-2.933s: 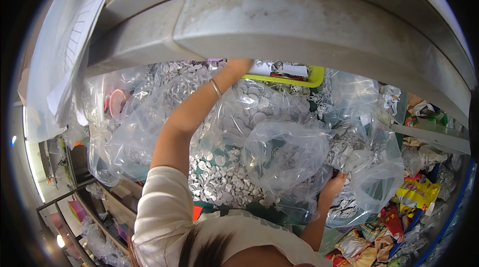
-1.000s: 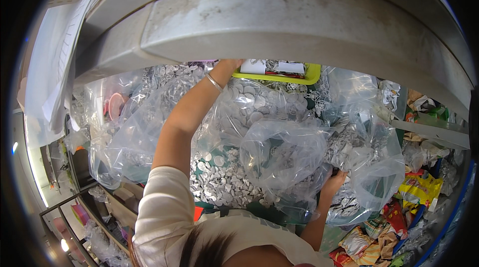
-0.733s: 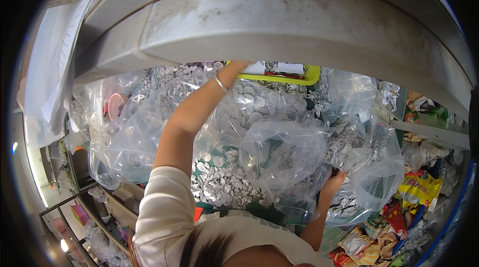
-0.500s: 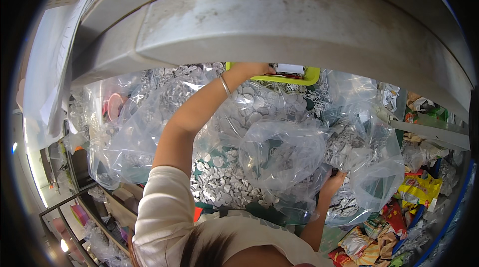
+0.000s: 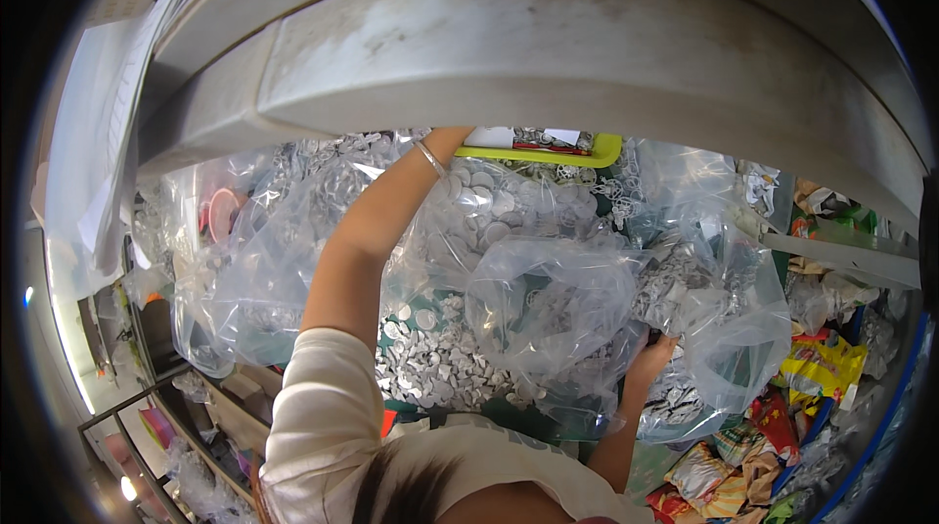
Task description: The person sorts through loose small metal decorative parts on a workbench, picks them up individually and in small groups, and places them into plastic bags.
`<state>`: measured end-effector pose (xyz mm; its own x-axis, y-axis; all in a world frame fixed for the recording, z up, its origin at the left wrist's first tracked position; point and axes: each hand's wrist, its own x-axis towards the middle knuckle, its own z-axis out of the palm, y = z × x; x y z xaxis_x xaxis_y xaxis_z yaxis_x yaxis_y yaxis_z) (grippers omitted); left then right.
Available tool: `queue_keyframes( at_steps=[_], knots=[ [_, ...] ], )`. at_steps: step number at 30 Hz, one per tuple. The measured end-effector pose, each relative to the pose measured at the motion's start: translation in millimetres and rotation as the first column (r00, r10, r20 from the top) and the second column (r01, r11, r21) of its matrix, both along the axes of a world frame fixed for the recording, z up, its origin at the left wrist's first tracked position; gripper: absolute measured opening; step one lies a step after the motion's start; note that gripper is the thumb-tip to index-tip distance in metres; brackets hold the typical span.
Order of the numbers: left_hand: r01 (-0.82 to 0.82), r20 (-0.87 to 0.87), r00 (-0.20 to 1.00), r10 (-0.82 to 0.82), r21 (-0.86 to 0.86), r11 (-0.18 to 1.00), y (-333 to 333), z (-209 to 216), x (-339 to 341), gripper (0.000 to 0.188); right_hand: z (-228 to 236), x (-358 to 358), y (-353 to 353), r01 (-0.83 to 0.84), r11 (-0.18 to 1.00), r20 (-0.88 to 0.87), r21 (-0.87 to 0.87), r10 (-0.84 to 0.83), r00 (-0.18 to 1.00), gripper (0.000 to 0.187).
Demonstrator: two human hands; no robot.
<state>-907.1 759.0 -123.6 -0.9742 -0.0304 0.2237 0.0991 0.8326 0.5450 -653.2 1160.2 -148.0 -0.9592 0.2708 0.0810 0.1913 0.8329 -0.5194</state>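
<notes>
My left forearm (image 5: 372,230), in a cream sleeve with a thin bracelet (image 5: 430,159) at the wrist, reaches up and away. The hand itself is hidden behind the lower edge of a large grey machine housing (image 5: 587,45), just left of a yellow-green tray (image 5: 548,152). My right hand (image 5: 650,360) is low on the right, fingers closed on the crumpled edge of a clear plastic bag (image 5: 558,299). Under and around the bags lies a heap of small silver discs and foil scraps (image 5: 430,367).
More clear bags of silver scrap (image 5: 245,260) pile up on the left, one over a pink round thing (image 5: 220,216). Coloured foil wrappers (image 5: 822,367) lie at the lower right. White paper sheets (image 5: 108,133) hang at the left. A shelf frame (image 5: 147,397) stands lower left.
My left arm has swung to the right toward the yellow-green tray, and its hand has slipped out of sight under the grey housing. My right hand has stayed on the bag.
</notes>
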Motion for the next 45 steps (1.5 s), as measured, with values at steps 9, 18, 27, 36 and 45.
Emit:
queue_keyframes(
  at_steps=[9,18,27,36,45],
  knots=[
    [-0.072,-0.121,0.991,0.062,-0.084,0.994,24,-13,-6,0.032,-2,2,4,0.007,1.0,0.067,0.013,-0.008,0.998,0.024],
    [0.087,0.06,0.995,-0.084,-0.045,0.995,46,8,1,0.029,1,-1,2,-0.019,1.0,0.01,0.017,0.019,1.0,0.027],
    [0.368,0.33,0.889,-0.318,-0.101,0.924,73,10,25,0.024,-10,6,5,0.105,0.994,0.119,-0.039,-0.1,0.988,0.024],
    [0.43,0.069,0.886,-0.459,0.253,0.867,124,76,94,0.03,13,4,7,0.014,0.998,0.101,-0.058,-0.009,0.995,0.029],
    [0.354,0.174,0.92,-0.352,0.023,0.935,118,103,198,0.04,44,21,8,0.124,0.901,0.234,-0.415,-0.026,0.972,0.032]
  ],
)
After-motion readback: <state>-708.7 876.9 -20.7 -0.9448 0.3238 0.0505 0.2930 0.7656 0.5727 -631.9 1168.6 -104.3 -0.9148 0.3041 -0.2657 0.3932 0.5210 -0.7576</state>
